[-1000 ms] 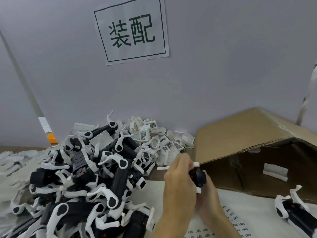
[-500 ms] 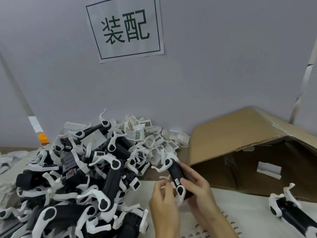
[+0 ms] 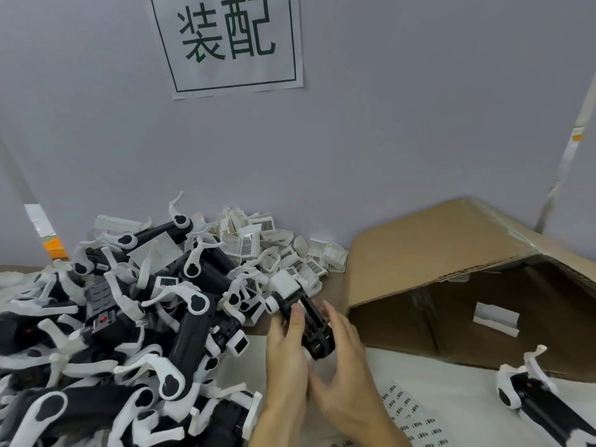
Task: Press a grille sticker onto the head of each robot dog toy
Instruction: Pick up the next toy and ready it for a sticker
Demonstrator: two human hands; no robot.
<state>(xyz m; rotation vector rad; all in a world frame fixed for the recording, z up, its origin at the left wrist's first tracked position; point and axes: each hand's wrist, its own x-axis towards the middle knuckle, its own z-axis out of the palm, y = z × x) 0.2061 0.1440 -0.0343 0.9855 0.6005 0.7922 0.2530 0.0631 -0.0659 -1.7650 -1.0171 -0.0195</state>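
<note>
A black robot dog toy (image 3: 308,321) with white legs and a white head is held between both hands above the table, head pointing away toward the pile. My left hand (image 3: 287,353) grips its left side, thumb lying along the body. My right hand (image 3: 343,353) cups its right side with the fingers spread around it. A sheet of small grille stickers (image 3: 409,414) lies on the white table cover just right of my right wrist. No sticker is visible in either hand.
A large heap of black and white robot dogs (image 3: 129,327) fills the left. Loose white head pieces (image 3: 277,253) lie piled against the wall. A tipped cardboard box (image 3: 451,269) opens at the right, and another robot dog (image 3: 535,401) lies at the lower right.
The toy has been turned in my hands, so its white head now points away toward the pile. My left hand moved up along its side. The camera shifted slightly left.
</note>
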